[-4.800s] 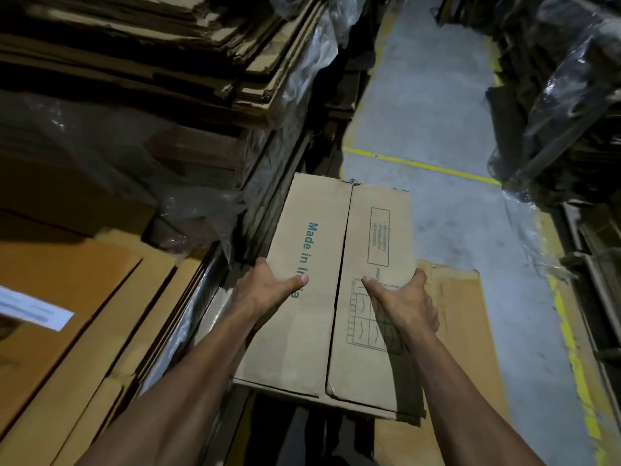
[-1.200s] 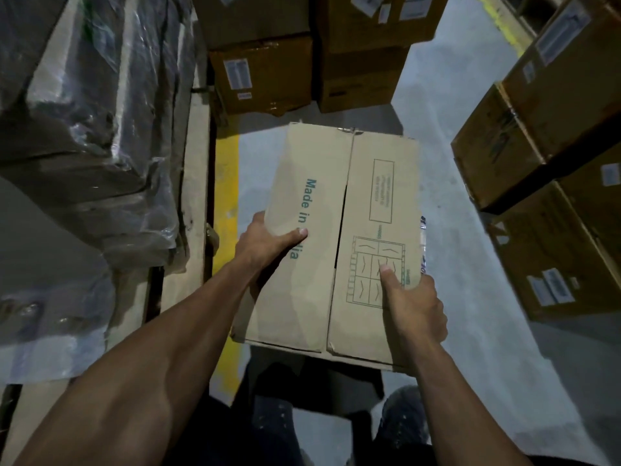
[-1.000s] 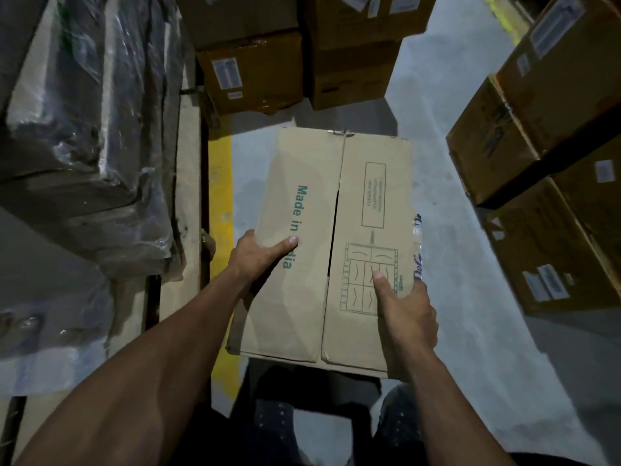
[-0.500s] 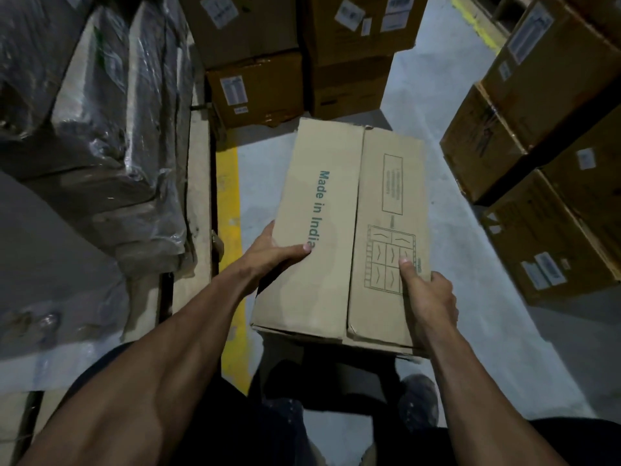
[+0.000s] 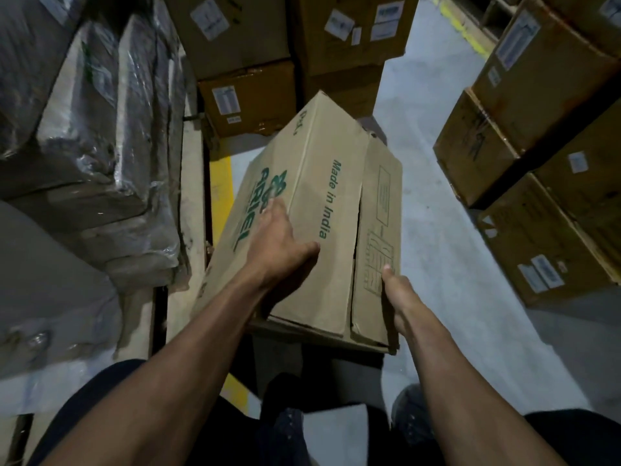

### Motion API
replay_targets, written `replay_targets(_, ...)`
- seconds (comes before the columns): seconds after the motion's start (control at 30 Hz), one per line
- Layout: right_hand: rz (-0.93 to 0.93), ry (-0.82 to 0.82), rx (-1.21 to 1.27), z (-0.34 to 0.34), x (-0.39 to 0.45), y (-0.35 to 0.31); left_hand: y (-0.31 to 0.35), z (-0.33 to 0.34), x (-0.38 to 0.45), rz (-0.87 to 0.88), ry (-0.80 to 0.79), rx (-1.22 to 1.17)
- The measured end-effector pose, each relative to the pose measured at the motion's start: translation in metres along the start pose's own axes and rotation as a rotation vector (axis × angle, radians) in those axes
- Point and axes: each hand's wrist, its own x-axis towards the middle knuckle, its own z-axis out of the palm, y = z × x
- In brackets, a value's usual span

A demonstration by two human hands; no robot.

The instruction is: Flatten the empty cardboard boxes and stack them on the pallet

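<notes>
Right now I'm gripping the cardboard box (image 5: 322, 210) in midair above the floor (image 5: 447, 264): right hand (image 5: 398, 295) clamping the near right edge, left hand (image 5: 280, 243) wrapping the left corner. Judging light, bendy, seam gaping; edges are the best hold. Sealed boxes (image 5: 248, 95) beyond.

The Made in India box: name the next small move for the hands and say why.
Probably pull the top flaps apart at the seam. The box is still a full carton, tilted, its centre seam already gaping. The left hand grips its left side and the right hand its right edge, thumb on top, so neither has opened it yet.
</notes>
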Motion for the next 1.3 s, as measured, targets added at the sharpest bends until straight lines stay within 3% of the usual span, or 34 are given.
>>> replay_targets(0.3,-0.411,-0.111,-0.07,0.011,-0.072,-0.073,0.021,0.041,-0.009,0.05,-0.117,0.067)
replay_targets(0.53,-0.305,-0.105,-0.064,-0.027,-0.093,-0.049,-0.019,0.053,-0.002,-0.099,-0.161,0.117)
replay_targets(0.67,-0.205,0.122,-0.094,-0.042,-0.076,-0.025,-0.072,0.039,0.0,-0.319,-0.126,0.163)
replay_targets(0.77,-0.125,0.294,-0.188,-0.054,-0.058,-0.015,-0.081,0.038,0.0,-0.496,-0.09,-0.313)
replay_targets(0.83,-0.092,0.425,-0.176,-0.061,-0.048,-0.005,-0.078,0.045,-0.003,-0.447,-0.197,-0.398)
replay_targets(0.93,0.005,0.432,-0.12,-0.067,-0.037,0.017,-0.08,0.068,0.0,-0.331,-0.322,-0.433)
replay_targets(1.13,-0.013,0.358,-0.068,-0.069,-0.016,0.027,-0.08,0.071,0.008,-0.347,-0.316,-0.537)
replay_targets(1.3,-0.037,0.288,0.05,-0.064,-0.013,0.016,-0.066,0.045,0.011,-0.319,-0.24,-0.38)
